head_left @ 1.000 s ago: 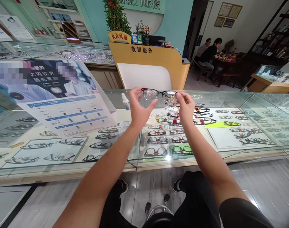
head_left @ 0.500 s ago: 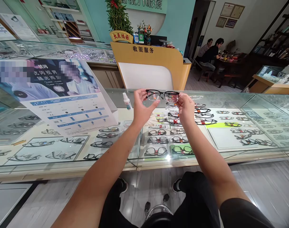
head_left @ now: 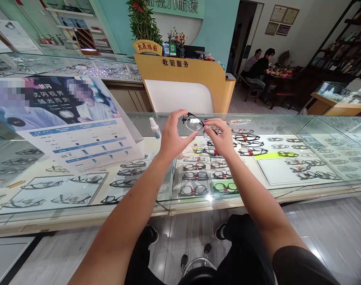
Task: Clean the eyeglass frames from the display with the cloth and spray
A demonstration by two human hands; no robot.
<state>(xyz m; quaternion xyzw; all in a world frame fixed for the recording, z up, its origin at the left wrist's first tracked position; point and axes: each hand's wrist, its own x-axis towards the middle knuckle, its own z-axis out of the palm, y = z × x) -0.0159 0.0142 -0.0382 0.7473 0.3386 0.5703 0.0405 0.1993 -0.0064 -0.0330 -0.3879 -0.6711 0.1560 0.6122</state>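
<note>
Above the glass display counter [head_left: 180, 202], a pair of black-rimmed glasses [head_left: 194, 123] hangs tilted between my hands. My left hand [head_left: 173, 136] grips its left end, thumb pointing inward below the lens. My right hand [head_left: 220, 136] has its fingers pinched near the middle of the frame and partly hides the other lens. Rows of glasses [head_left: 194, 176] lie inside the counter beneath my hands. A small white spray bottle [head_left: 155, 128] stands just left of my left hand.
A large printed sign [head_left: 79, 130] stands on the counter at the left. A wooden cashier desk [head_left: 183, 71] with a plant [head_left: 145, 23] is beyond the counter. Two people sit at a table at the back right. A stool base [head_left: 198, 261] is below.
The glasses have turned and now slant down to the right. My right hand has moved from their right end inward to the middle. The view has shifted slightly.
</note>
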